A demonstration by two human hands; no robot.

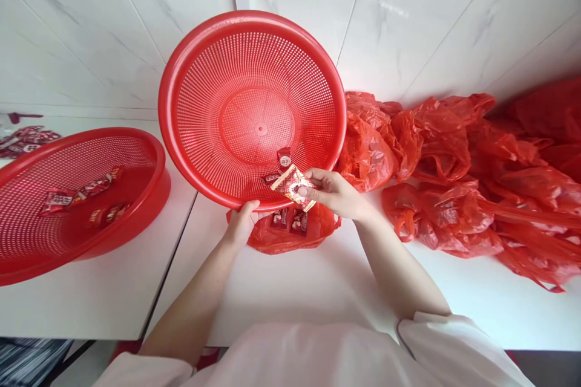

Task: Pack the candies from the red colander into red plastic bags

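A round red plastic mesh basket [200,169] is tilted up with its opening facing me. My left hand [242,224] is closed on its lower rim. Between the thumb and fingers of my right hand [333,193] is a gold-and-red wrapped snack packet [293,184], held just inside the lower right rim. A dark red wrapped packet [284,159] lies against the basket wall beside it, and another is partly hidden behind the held one. Below the rim, a red plastic bag [267,242] lies on the table with dark red packets [299,222] in it.
A second red basket [149,193] with several wrapped packets [58,199] stands at the left. Many filled red plastic bags [445,211] crowd the right side of the white table [308,290]. More packets [27,139] lie at the far left. A marbled wall [408,18] rises behind.
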